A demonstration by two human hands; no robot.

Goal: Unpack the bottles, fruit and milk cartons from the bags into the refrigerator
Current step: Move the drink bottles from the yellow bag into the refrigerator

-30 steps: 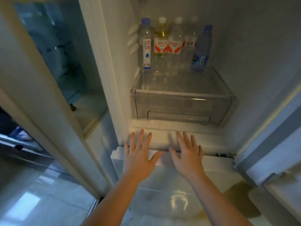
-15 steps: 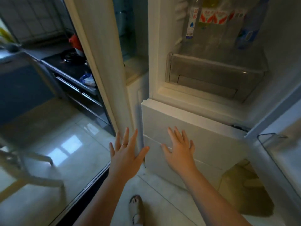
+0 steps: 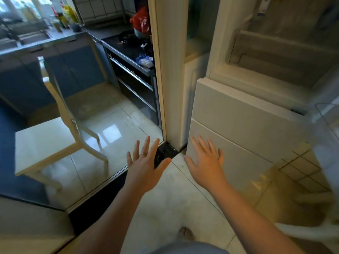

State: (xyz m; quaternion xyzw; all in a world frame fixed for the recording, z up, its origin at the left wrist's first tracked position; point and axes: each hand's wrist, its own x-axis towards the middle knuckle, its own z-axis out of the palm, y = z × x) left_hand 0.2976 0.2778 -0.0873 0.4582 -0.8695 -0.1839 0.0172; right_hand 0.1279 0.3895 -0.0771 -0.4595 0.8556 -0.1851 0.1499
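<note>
The open refrigerator (image 3: 238, 114) fills the right side, with its clear crisper drawer (image 3: 282, 52) at the top right and white lower drawer fronts below. The foot of a labelled bottle (image 3: 263, 6) barely shows at the top edge. My left hand (image 3: 145, 165) hovers open over the floor, fingers spread, a ring on one finger. My right hand (image 3: 206, 162) is open too, held in front of the lower drawer front, holding nothing. No bags, fruit or milk cartons are in view.
A white door frame post (image 3: 170, 70) stands left of the fridge. Behind a glass sliding door lie a kitchen stove (image 3: 128, 44), counters and a red bag (image 3: 141, 21). A pale chair (image 3: 60, 129) shows in the glass. The fridge door shelf (image 3: 328, 136) juts out at right.
My view has swung down and left, away from the bottle shelf toward the floor and kitchen. Both hands left the drawer front edge and pulled back, still open and empty.
</note>
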